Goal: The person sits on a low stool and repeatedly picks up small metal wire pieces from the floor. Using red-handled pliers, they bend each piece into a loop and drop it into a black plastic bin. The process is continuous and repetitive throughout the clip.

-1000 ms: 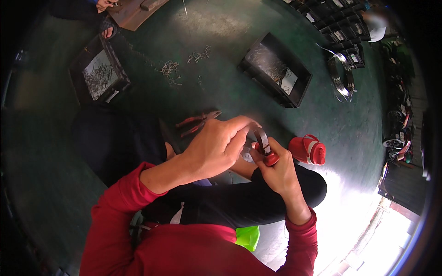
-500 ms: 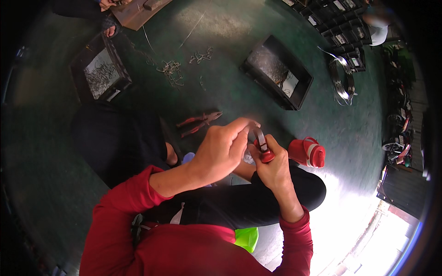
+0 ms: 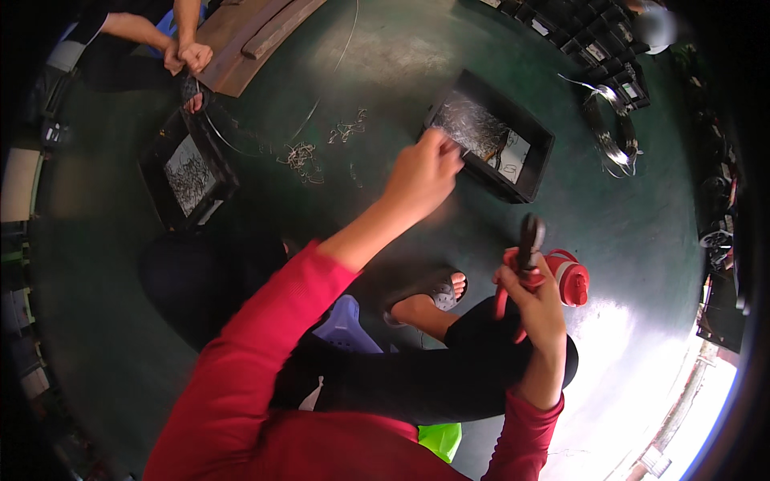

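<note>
Left hand (image 3: 425,178): held close to the left end of an open black rectangular plastic crate (image 3: 496,183); fingertips blurred and drawn together, but whether anything is pinched cannot be told.
Right hand (image 3: 541,306): red-handled pliers with a dark metal head (image 3: 529,240) are gripped, fingers curled around them, head pointed away from the body.
Crate contents: thin silvery wire pieces (image 3: 473,120).
Beside pliers: a red cylindrical jug (image 3: 573,284) is seen.

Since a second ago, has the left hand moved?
Yes, the left hand moved forward, toward the middle black bin; it now overlaps the bin's near-left edge in view.
</note>
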{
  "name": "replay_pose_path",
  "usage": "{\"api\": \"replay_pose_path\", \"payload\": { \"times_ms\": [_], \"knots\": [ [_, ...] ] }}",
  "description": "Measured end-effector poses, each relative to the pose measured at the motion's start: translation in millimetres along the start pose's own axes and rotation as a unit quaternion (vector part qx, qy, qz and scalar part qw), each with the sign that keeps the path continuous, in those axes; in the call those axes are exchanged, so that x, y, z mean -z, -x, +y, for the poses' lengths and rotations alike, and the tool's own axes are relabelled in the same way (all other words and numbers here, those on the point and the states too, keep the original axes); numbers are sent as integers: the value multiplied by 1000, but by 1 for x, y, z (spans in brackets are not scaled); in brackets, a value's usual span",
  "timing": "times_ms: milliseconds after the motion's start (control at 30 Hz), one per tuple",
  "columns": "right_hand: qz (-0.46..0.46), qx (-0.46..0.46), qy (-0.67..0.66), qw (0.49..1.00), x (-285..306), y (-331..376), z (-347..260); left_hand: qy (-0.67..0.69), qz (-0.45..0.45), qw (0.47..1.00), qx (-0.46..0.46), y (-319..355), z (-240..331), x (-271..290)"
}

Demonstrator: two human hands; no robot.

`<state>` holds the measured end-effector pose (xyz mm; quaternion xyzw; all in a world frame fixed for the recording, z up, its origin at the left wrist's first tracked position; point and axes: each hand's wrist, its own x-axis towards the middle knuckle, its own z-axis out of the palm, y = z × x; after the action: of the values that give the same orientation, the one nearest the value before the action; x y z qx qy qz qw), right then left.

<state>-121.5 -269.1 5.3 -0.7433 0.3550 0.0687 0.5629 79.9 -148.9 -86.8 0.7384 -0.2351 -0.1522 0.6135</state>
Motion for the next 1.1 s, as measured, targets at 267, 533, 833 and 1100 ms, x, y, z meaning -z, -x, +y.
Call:
{"api": "replay_pose_path", "payload": {
  "times_ms": [267,533,833,1100],
  "knots": [
    [57,-31,-93,994,17,-7,-3,-84,61,992,-74,-116,-98,-53],
    [80,-97,-89,988,18,-35,6,-463,-4,886,-27,-92,-302,74],
    [28,-128,-58,990,7,-60,3,-492,-200,844,-75,-79,-317,74],
    [44,-179,-44,982,0,-57,-9,-377,74,917,-111,-54,-308,88]
  ]
}}
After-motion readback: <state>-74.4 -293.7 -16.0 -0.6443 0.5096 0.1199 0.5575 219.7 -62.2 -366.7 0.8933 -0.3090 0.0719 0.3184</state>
